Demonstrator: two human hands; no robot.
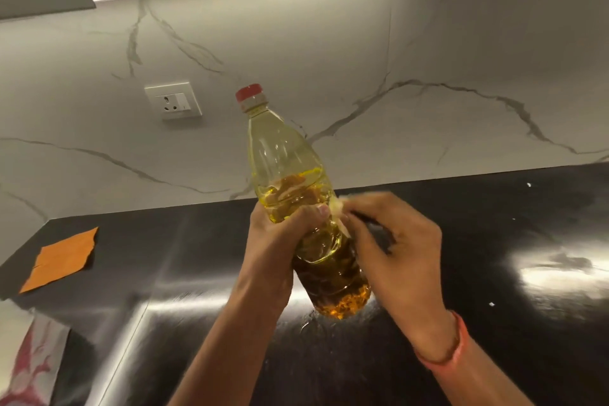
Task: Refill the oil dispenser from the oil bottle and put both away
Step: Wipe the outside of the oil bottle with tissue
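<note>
oil bottle (290, 181) held above black countertop (494, 241), red cap (249, 92) on | left hand (280, 224) wrapped round mid-body | long axis: cap up-and-away from grip, base below | right hand (392, 241) nearer base, fingers touching side, clamp unclear | dispenser not in view

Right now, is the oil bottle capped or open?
Capped: the red cap sits on the neck of the oil bottle, which the left hand grips, tilted, above the black counter.
</note>
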